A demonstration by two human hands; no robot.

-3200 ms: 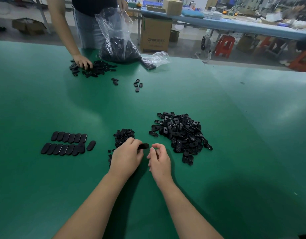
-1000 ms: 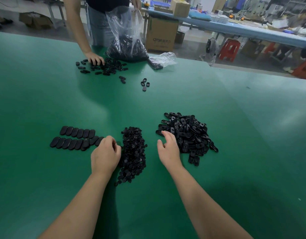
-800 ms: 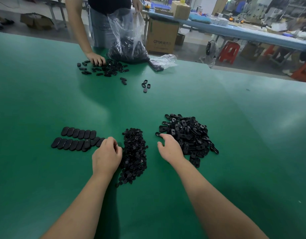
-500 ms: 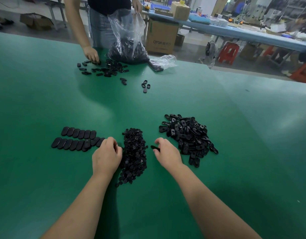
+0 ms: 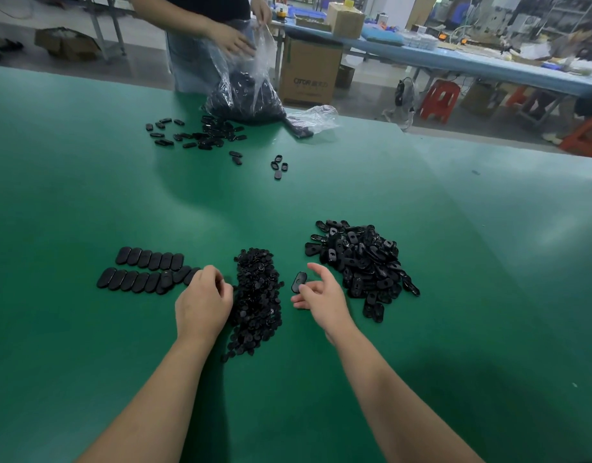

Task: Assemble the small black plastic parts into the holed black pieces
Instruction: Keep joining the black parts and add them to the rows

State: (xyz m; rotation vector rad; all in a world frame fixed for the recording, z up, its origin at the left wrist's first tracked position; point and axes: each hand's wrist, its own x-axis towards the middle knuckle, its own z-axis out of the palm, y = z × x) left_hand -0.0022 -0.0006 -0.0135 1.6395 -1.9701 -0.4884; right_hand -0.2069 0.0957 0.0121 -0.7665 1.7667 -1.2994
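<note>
One holed piece (image 5: 300,282) is pinched in the right hand (image 5: 318,295), lifted just left of its heap (image 5: 361,262). The left hand (image 5: 203,302), fingers curled, digs at the small parts (image 5: 258,295); contents unseen. Parts judged light, rigid, smooth, likely slippery; best held by the long edges, hole exposed. Finished rows (image 5: 147,270) lie left on the counter (image 5: 87,195).

Small-parts heap (image 5: 257,297) between finished rows (image 5: 147,270) and holed-pieces pile (image 5: 361,262)
</note>
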